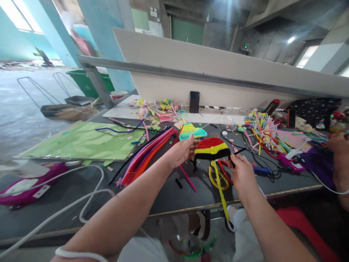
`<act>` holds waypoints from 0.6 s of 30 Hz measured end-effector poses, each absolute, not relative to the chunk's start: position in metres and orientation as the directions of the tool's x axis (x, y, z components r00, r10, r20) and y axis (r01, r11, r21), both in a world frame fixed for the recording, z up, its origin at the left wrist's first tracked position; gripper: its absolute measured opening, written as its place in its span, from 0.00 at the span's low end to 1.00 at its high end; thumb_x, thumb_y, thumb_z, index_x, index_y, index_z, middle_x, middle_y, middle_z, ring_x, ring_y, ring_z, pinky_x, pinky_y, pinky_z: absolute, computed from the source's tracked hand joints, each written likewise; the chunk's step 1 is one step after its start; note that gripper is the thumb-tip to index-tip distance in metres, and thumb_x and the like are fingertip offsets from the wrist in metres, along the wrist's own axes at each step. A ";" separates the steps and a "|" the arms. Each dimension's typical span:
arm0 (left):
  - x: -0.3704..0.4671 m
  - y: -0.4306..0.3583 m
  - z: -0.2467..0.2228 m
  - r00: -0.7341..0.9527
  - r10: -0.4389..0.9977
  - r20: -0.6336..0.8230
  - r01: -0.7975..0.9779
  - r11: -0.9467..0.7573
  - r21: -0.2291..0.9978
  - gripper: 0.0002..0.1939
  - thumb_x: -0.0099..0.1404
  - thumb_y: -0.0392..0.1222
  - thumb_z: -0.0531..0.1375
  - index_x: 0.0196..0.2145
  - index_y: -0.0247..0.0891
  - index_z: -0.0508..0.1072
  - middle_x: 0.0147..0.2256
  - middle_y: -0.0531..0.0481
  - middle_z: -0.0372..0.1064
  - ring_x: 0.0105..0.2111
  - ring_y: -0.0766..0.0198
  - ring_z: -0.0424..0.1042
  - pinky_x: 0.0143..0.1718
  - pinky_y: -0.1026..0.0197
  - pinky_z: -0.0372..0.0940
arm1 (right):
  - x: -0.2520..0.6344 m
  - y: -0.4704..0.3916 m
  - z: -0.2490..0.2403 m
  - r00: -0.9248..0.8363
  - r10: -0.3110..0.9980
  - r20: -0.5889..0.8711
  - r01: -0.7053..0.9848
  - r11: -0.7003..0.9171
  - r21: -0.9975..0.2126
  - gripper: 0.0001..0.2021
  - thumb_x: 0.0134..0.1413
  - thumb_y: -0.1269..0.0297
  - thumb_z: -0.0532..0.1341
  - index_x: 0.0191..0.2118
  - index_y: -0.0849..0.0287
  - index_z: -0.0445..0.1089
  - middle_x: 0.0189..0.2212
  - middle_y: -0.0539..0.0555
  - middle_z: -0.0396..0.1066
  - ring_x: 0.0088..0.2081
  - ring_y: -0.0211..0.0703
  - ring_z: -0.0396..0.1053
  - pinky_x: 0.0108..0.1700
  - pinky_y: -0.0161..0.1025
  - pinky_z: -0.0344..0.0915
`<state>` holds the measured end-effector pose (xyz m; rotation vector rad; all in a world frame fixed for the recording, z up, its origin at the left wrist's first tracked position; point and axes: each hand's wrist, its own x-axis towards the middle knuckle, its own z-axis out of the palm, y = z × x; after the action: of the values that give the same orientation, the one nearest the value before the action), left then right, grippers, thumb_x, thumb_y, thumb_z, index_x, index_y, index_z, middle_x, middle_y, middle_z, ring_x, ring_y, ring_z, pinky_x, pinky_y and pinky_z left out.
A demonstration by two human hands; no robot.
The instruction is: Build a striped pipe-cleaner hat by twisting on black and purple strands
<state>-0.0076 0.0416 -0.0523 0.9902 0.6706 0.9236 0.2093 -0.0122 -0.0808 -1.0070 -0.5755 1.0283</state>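
Between my two hands hangs a fuzzy striped piece (212,148), red on top, yellow in the middle and black below. My left hand (182,151) pinches its left end. The fingers of my right hand (240,168) are closed on the black strand at its right end. Under the piece, a yellow fuzzy strip (220,189) hangs over the table edge, beside a coiled yellow loop and a red strand. A second striped piece (192,131), yellow and turquoise, lies just behind my left hand.
Left of my hands lies a bundle of pink, purple and orange stems (148,156), near a green sheet (84,141). A magenta tool (35,183) with a white cable sits far left. A phone (194,102) leans on the back board. Another person's hand (339,149) is far right.
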 end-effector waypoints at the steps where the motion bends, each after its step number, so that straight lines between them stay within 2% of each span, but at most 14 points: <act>1: -0.008 0.041 -0.052 0.491 0.866 -0.091 -0.302 0.268 0.915 0.27 0.58 0.59 0.58 0.43 0.32 0.73 0.33 0.42 0.73 0.26 0.64 0.72 0.29 0.63 0.66 | 0.211 -0.012 -0.079 0.457 0.886 -0.071 -0.443 0.158 -0.882 0.13 0.27 0.64 0.73 0.21 0.59 0.68 0.18 0.45 0.68 0.21 0.32 0.63 0.24 0.31 0.58; 3: -0.006 0.039 -0.053 0.536 0.836 -0.115 -0.228 0.275 0.934 0.25 0.58 0.58 0.59 0.43 0.34 0.73 0.34 0.43 0.73 0.28 0.64 0.72 0.31 0.61 0.66 | 0.214 -0.011 -0.076 0.489 0.867 -0.101 -0.473 0.166 -0.865 0.13 0.26 0.64 0.72 0.22 0.59 0.69 0.19 0.46 0.68 0.21 0.33 0.64 0.24 0.31 0.59; 6: 0.000 0.035 -0.056 0.541 0.837 -0.077 -0.192 0.213 0.958 0.20 0.56 0.53 0.63 0.40 0.33 0.73 0.35 0.45 0.72 0.30 0.66 0.71 0.34 0.62 0.65 | 0.216 -0.012 -0.075 0.489 0.866 -0.103 -0.495 0.179 -0.850 0.13 0.27 0.65 0.72 0.22 0.60 0.69 0.19 0.46 0.69 0.22 0.32 0.65 0.25 0.31 0.60; 10: 0.007 0.034 -0.061 0.495 0.868 -0.038 -0.157 0.132 0.979 0.16 0.52 0.47 0.66 0.32 0.31 0.73 0.27 0.49 0.70 0.26 0.70 0.68 0.30 0.66 0.60 | 0.216 -0.013 -0.077 0.481 0.870 -0.105 -0.491 0.168 -0.855 0.13 0.29 0.64 0.72 0.22 0.60 0.69 0.19 0.45 0.68 0.23 0.32 0.66 0.26 0.30 0.60; 18: 0.002 0.042 -0.066 0.439 0.899 0.013 -0.093 0.031 0.995 0.15 0.56 0.48 0.63 0.24 0.34 0.66 0.21 0.53 0.68 0.20 0.72 0.62 0.23 0.68 0.52 | 0.215 -0.015 -0.080 0.409 0.911 -0.061 -0.457 0.147 -0.877 0.10 0.34 0.63 0.70 0.20 0.58 0.68 0.18 0.46 0.68 0.23 0.34 0.66 0.26 0.32 0.58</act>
<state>0.0022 0.0422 -0.0659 1.3133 0.8073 0.9084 0.2147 -0.0150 -0.0800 -0.9823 -0.5666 1.0636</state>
